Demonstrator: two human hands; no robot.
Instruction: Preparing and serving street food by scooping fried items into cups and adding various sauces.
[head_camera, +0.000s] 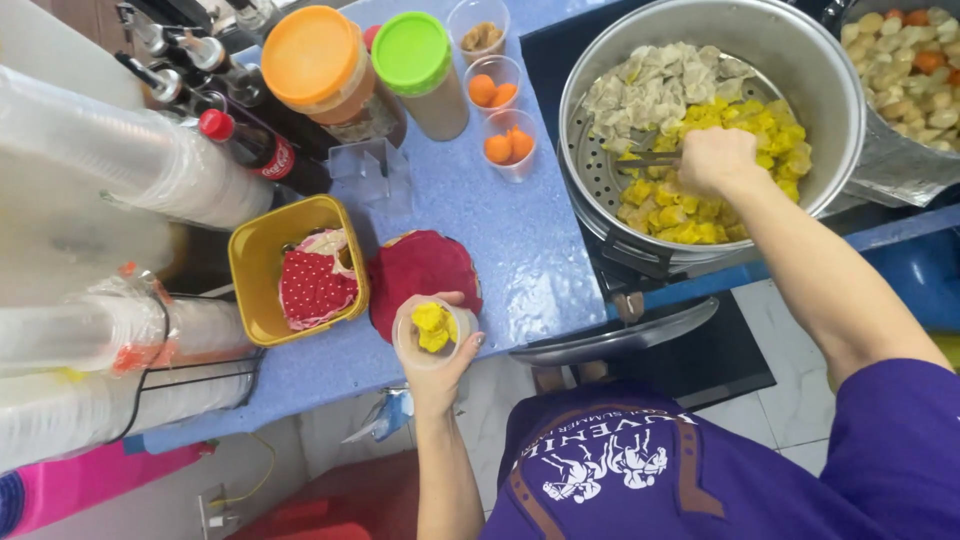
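Tongs (655, 157) sit clenched in right hand (715, 160) over steamer (820, 70) dumplings (690, 215); left hand (437, 355) fingers grasp cup (405, 335) at tabletop (520, 260) front edge.

Clear plastic cup (432, 335): upright, held off the blue worktop's front edge, containing a few yellow dumplings (432, 326). Metal tongs (652, 158): lying low over the steamer tray, partly hidden, tips among the yellow dumplings in the steamer (700, 215), beside the pale dumplings (655, 85).
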